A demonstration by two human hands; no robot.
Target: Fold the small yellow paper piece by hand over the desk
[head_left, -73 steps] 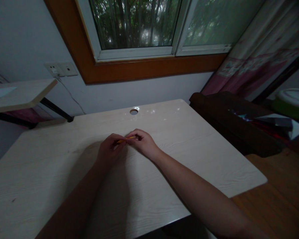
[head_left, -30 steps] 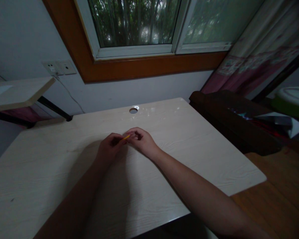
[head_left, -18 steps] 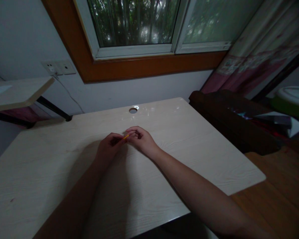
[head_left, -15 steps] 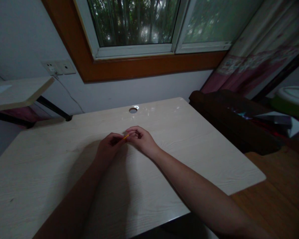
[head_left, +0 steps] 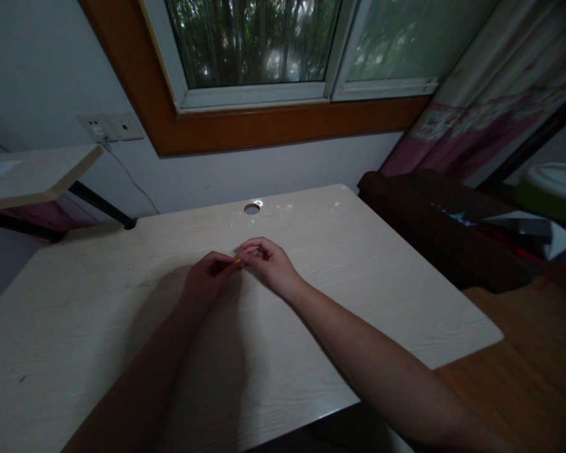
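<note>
"Since the yellow piece [head_left: 238, 260] is so small, how is it best handled?"

"Lightly, I'd say. It sits between the two hands: the left hand [head_left: 208, 275] pinches it, while the right hand [head_left: 273, 267] meets it there; whether that one grips or merely touches, I can't tell. Small, steady movements, low over the desk [head_left: 382, 302], seem wisest."

"And what gets in the way?"

"Mainly the hands themselves, hiding much of the piece, and the dim light. Farther off, a round hole [head_left: 251, 209] lies near the desk's back edge; a shelf [head_left: 42, 173] stands at the left."
</note>
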